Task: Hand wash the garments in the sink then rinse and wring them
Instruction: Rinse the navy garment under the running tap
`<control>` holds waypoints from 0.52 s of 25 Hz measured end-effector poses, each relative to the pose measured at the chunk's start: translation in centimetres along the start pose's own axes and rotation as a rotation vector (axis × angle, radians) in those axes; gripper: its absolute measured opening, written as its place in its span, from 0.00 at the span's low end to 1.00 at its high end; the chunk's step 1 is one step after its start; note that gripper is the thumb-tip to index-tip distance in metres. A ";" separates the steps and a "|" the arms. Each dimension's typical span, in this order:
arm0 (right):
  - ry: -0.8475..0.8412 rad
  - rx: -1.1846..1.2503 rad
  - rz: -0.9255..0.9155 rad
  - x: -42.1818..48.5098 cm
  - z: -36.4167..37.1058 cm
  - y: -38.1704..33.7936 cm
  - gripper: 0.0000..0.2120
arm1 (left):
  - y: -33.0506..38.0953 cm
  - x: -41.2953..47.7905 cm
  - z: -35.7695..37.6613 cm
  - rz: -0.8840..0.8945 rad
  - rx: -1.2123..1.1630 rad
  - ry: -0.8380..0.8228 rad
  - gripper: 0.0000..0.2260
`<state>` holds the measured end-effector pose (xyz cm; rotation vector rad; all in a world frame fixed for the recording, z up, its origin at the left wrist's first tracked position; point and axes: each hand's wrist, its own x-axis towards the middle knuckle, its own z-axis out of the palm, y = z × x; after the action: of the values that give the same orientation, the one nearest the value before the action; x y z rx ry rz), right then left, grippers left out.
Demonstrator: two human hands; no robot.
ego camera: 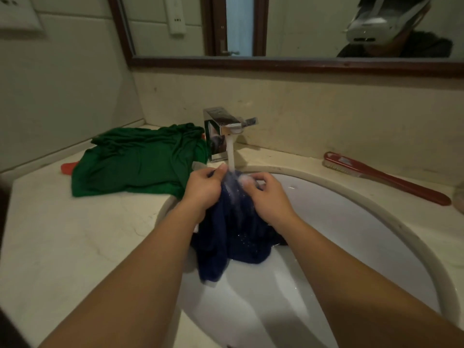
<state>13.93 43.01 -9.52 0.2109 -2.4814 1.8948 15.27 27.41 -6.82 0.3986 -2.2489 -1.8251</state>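
Left hand (200, 187) and right hand (266, 197) are burying their fingertips in the bunched top of the navy garment (233, 242), and the water stream (231, 156) is blurring the cloth between them, so how far the fingers are wrapping isn't showing. Green garment (138, 162) is covering most of a red item (67, 168); can't tell what it is. Bottom edge is cutting off the sink (339, 222), and the right edge is clipping a pale object (459, 197) past the brush (386, 178).
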 end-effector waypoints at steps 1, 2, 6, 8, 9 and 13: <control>-0.001 -0.040 -0.018 0.1 -0.2 -0.2 0.08 | 0.1 -0.2 -0.1 0.019 -0.008 0.009 0.14; 0.002 -0.084 -0.043 0.1 -0.3 -0.4 0.08 | 0.0 -0.4 -0.3 0.060 0.002 0.025 0.13; 0.032 -0.169 -0.200 -0.2 0.1 -2.4 0.10 | 0.2 -0.8 -0.9 0.319 0.180 0.154 0.14; 0.054 -0.134 -0.239 0.1 0.4 -2.7 0.10 | 0.6 -0.4 -0.8 0.373 0.205 0.185 0.15; 0.049 -0.113 -0.231 0.2 0.5 -2.8 0.11 | 0.8 -0.1 -0.8 0.392 0.206 0.193 0.15; -0.019 -0.050 -0.170 1.0 0.7 -3.0 0.14 | 1.5 1.7 -1.2 0.439 0.155 0.281 0.14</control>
<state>13.33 41.50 -6.72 0.4257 -2.4315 1.7715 13.92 26.04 -5.10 0.1542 -2.0824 -1.2962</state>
